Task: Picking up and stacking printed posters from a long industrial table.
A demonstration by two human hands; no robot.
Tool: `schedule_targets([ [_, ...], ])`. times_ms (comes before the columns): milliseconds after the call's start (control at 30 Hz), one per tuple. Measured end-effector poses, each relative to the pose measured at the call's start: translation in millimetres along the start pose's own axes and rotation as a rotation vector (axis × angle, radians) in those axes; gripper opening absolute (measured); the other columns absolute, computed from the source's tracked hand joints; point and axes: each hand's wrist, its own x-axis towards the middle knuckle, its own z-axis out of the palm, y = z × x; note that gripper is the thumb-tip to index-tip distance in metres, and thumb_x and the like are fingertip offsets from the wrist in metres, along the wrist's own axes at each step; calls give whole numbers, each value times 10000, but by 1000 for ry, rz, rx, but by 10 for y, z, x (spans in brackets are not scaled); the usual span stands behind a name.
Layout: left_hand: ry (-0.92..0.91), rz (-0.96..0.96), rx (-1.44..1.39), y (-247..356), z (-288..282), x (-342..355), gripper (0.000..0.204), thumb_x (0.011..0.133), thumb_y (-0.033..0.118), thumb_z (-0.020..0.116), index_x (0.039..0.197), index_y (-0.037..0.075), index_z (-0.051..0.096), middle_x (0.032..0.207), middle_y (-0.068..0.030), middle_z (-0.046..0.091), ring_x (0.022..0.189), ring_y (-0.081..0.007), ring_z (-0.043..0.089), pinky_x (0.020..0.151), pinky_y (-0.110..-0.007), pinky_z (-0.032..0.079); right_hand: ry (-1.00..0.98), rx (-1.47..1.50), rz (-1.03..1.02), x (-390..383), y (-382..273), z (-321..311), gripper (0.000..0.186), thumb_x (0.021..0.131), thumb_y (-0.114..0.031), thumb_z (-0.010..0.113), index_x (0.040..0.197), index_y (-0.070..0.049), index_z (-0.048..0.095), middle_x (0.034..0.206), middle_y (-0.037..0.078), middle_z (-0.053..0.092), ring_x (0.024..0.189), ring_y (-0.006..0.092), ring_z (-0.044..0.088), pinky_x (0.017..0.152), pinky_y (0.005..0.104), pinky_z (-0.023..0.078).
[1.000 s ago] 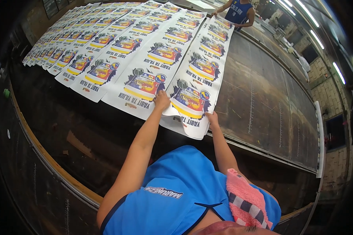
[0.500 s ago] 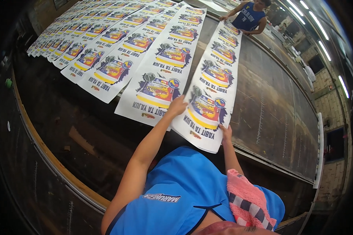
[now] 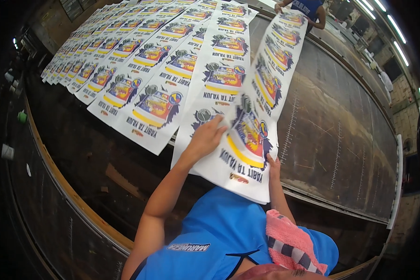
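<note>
A long white strip [image 3: 248, 161], printed with a repeated multicoloured design, runs from me up to the far end of the table. Whether it is cloth or paper I cannot tell. My left hand [image 3: 207, 139] grips its left edge, fingers curled over the border. On the right edge, close to the near end, my right hand [image 3: 274, 169] pinches it, partly hidden behind the strip. The strip is raised and bowed between us. A co-worker [image 3: 308, 10] holds the far end. Beneath my left hand lies another matching strip [image 3: 221, 74] on the table.
Several overlapping printed strips [image 3: 156, 107] fan out across the left of the table. To the right is the dark, scratched tabletop [image 3: 331, 135], with a pale rail [image 3: 336, 207] along its near edge. A wooden-edged bench [image 3: 65, 186] curves at the lower left.
Both hands and the held strip have shifted so that the strip lifts and tilts, its left side bending upward over the neighbouring strip. The co-worker has moved toward the upper edge of view.
</note>
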Motion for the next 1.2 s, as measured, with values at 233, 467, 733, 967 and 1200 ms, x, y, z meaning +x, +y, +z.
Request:
schedule_targets([
  [233,8,-287,-230,-1175,-595,-412,321,987,202,545,1236,7,489,1094,-264,653,1041,-408,642,867,-431,491,-43,-110,20,-57,127,1186,331,910,-59,679,1219,1,576,1090,76,690,910,144,667,799,282,545],
  [467,41,-531,-227,-2191,-322,-847,467,951,182,601,1357,9,445,1281,-314,563,1226,-433,535,1014,-437,425,-26,-438,10,211,581,1304,302,874,-77,713,1139,35,622,1038,84,701,869,161,668,790,290,532],
  [733,-72,-342,178,-2515,-32,-937,330,891,152,636,1116,-54,510,1165,-276,484,1016,-515,553,902,-537,458,265,-995,-281,34,985,959,337,783,-161,749,1054,34,701,1086,141,680,928,253,675,832,362,514],
  [967,-221,-356,-118,-2686,-35,-950,430,897,140,604,1210,-85,413,1282,-330,363,1078,-535,536,946,-529,465,241,-834,79,17,829,1108,308,807,-153,741,1044,39,696,931,86,715,744,165,662,660,312,519],
  [1200,-211,-258,-241,-2635,-669,-736,486,906,169,596,1283,-62,394,1344,-353,339,1209,-533,459,1050,-504,399,159,-750,-171,8,526,1649,273,861,-143,733,1053,46,691,923,74,717,745,120,649,661,261,511],
])
